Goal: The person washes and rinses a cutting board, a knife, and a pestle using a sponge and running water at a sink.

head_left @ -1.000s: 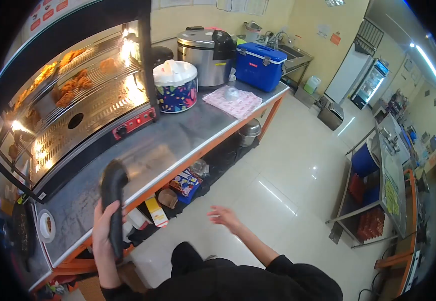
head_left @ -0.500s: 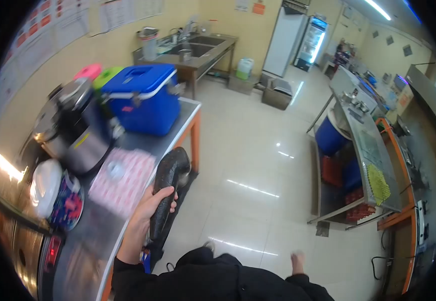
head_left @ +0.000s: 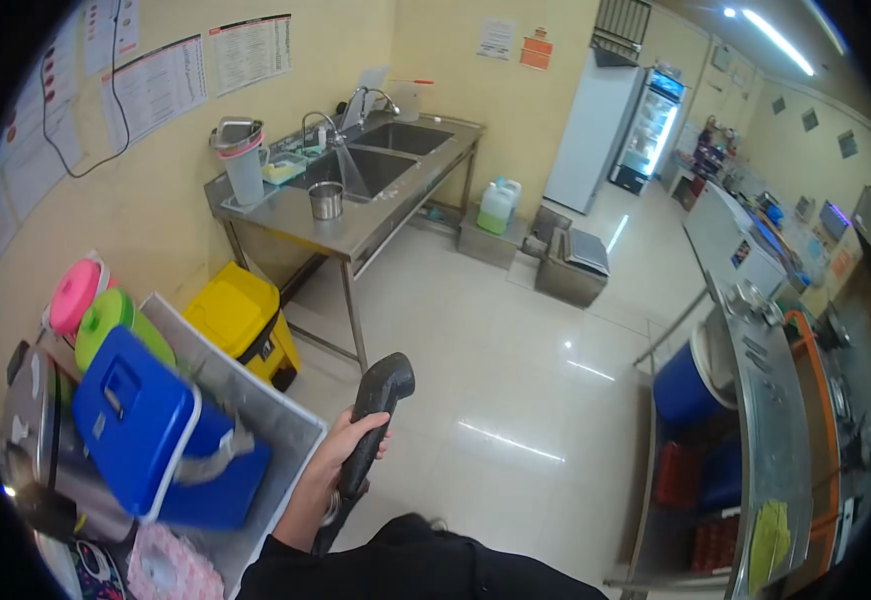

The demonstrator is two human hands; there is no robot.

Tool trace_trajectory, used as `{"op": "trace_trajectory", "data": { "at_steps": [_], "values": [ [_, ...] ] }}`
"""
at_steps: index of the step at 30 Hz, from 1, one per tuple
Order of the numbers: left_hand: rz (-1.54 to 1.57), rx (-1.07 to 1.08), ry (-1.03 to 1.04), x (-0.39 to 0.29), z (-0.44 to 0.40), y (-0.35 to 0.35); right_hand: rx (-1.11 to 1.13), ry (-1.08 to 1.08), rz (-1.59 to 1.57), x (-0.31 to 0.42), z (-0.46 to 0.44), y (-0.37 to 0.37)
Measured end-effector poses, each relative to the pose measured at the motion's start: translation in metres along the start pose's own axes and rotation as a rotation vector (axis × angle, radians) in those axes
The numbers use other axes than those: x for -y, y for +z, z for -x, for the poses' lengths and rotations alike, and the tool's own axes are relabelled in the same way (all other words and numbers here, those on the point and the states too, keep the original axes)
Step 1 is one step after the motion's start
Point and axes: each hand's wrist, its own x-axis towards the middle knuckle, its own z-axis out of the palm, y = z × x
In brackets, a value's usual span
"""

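Note:
My left hand [head_left: 347, 448] is wrapped round the dark handle of a long black object [head_left: 383, 388] with a bent, thicker upper end. It is held upright in front of my body, over the floor and just right of the metal counter's edge [head_left: 307, 428]. On that counter, to the left of the hand, sits a blue cooler box [head_left: 140, 425]. Pink patterned paper [head_left: 170, 565] lies near the bottom left. My right hand is out of sight.
A steel sink table [head_left: 355, 225] with a metal cup [head_left: 326, 200] stands ahead, beside a yellow bin [head_left: 238, 315]. Metal shelving [head_left: 770, 400] with a blue drum [head_left: 683, 385] is at the right. Green-filled jugs [head_left: 496, 207] and a glass-door fridge [head_left: 647, 135] are farther back.
The view has moved forward along the counter, away from the warming cabinet and toward the sink. My left hand still holds the black object. My right hand has dropped out of view.

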Motion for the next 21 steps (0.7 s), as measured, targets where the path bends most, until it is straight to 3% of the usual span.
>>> {"op": "trace_trajectory", "data": {
  "at_steps": [3, 5, 7, 9, 11, 12, 17, 19, 21],
  "values": [
    [0.052, -0.09, 0.033, -0.048, -0.084, -0.002, 0.109, -0.508, 0.113, 0.245, -0.056, 0.103],
    [0.099, -0.122, 0.091, -0.07, -0.15, -0.012, 0.27, -0.929, 0.35, 0.432, -0.056, 0.205],
    [0.159, -0.174, 0.123, -0.095, -0.217, -0.016, 0.403, -1.055, 0.325, 0.586, -0.009, 0.303],
    [0.213, -0.205, 0.157, -0.122, -0.288, -0.024, 0.463, -1.084, 0.056, 0.677, 0.111, 0.38],
    [0.264, -0.219, 0.166, -0.155, -0.362, -0.035, 0.709, -1.014, -0.033, 0.746, 0.145, 0.451],
    [0.293, -0.23, 0.158, -0.17, -0.394, -0.038, 0.828, -0.961, -0.066, 0.776, 0.157, 0.48],
    [0.478, -0.261, 0.141, -0.265, -0.551, -0.05, 0.977, -0.839, 0.058, 0.904, 0.187, 0.578],
    [0.365, -0.35, 0.214, -0.303, -0.617, -0.054, 0.961, -0.798, 0.04, 0.971, 0.185, 0.627],
    [0.174, -0.454, 0.332, -0.324, -0.705, -0.08, 1.143, -0.885, 0.052, 1.052, 0.185, 0.705]
  ]
}}
